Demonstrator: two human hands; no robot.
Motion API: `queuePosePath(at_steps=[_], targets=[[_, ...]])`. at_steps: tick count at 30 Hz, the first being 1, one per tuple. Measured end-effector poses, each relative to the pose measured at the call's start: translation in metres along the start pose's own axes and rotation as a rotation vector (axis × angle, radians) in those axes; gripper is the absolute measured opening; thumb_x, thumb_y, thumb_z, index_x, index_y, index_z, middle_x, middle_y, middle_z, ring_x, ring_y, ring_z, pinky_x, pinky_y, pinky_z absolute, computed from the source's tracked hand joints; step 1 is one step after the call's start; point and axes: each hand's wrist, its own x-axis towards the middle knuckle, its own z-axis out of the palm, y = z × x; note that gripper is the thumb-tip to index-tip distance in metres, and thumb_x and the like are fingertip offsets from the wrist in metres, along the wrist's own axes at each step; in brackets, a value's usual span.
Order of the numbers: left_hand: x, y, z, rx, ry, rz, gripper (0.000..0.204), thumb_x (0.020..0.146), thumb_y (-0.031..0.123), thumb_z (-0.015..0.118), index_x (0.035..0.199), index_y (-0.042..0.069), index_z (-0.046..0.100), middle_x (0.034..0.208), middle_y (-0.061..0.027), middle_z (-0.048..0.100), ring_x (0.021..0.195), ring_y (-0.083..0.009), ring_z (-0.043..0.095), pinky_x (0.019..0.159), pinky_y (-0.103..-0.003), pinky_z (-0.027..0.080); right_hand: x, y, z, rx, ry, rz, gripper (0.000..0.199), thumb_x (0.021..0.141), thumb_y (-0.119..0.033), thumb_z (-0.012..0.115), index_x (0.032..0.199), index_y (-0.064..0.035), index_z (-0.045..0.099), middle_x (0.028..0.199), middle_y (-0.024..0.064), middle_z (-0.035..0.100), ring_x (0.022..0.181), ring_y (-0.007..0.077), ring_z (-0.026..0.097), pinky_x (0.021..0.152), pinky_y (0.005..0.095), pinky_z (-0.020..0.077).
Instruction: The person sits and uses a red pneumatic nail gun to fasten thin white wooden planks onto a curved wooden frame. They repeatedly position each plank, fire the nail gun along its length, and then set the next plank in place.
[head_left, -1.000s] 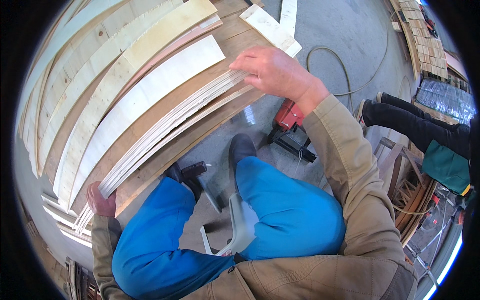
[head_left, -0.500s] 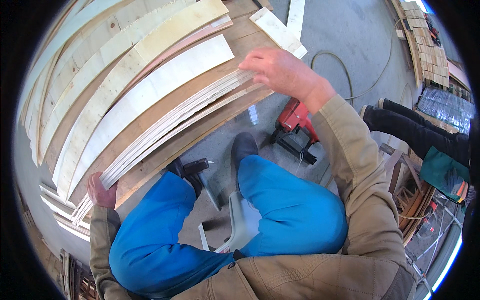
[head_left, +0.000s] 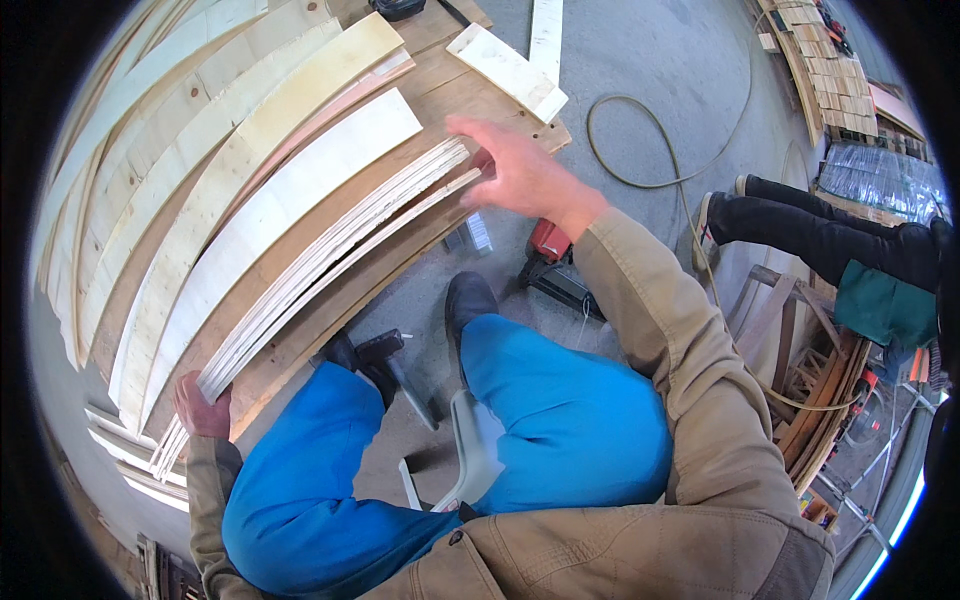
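A stack of thin, curved plywood strips (head_left: 335, 262) stands on edge along the near side of the wooden bench. My left hand (head_left: 203, 404) is closed round its lower left end, fingers partly hidden. At the far right end, my right hand (head_left: 528, 178) spans the strip ends, thumb on the near side and forefinger stretched over the far side. One strip (head_left: 405, 222) on the near side stands a little apart from the bundle. Just beyond the stack, a wide pale curved board (head_left: 290, 190) lies flat on the bench top (head_left: 440, 100).
More curved boards (head_left: 210, 170) cover the bench's left. On the floor are a red nail gun (head_left: 548, 243), a hose (head_left: 640, 185) and my shoe (head_left: 470, 297). A hammer (head_left: 395, 365) is by my knee. Another person's legs (head_left: 800, 225) and stacked wood blocks (head_left: 825, 70) are at right.
My right hand's fingers, bunched on the strip ends before, have spread round the end of the stack. The whole view has shifted slightly. My left hand keeps its hold.
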Motion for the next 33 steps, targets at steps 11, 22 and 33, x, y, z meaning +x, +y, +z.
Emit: queuePosePath(at_steps=[11,22,33], targets=[[0.001,0.005,-0.003,-0.007,0.043,0.033,0.057,0.072,0.013,0.093,0.12,0.006,0.062,0.11,-0.0188,0.064,0.106,-0.0451,0.061,0.095,-0.055,0.049,0.01,0.019,0.006,0.021,0.07,-0.119,0.065,0.078,-0.012,0.091,0.138,-0.0086,0.067,0.107,0.0133,0.075,0.09,0.0271,0.069,0.084,0.0386,0.0568],[-0.003,-0.002,0.003,0.012,0.064,0.035,0.058,0.073,0.017,0.095,0.121,0.007,0.063,0.109,-0.0177,0.065,0.104,-0.0441,0.062,0.093,-0.055,0.049,0.009,0.026,0.01,-0.049,0.123,-0.207,0.06,0.081,-0.016,0.09,0.135,-0.0058,0.066,0.104,0.0186,0.074,0.093,0.037,0.07,0.082,0.0444,0.0569],[-0.005,-0.006,0.006,-0.012,0.079,0.038,0.062,0.071,0.017,0.097,0.121,0.006,0.063,0.11,-0.0171,0.066,0.105,-0.0435,0.063,0.093,-0.054,0.049,0.008,0.028,0.01,-0.031,0.099,-0.186,0.063,0.081,-0.017,0.09,0.138,-0.0052,0.066,0.107,0.0191,0.075,0.095,0.0379,0.071,0.084,0.045,0.0574]])
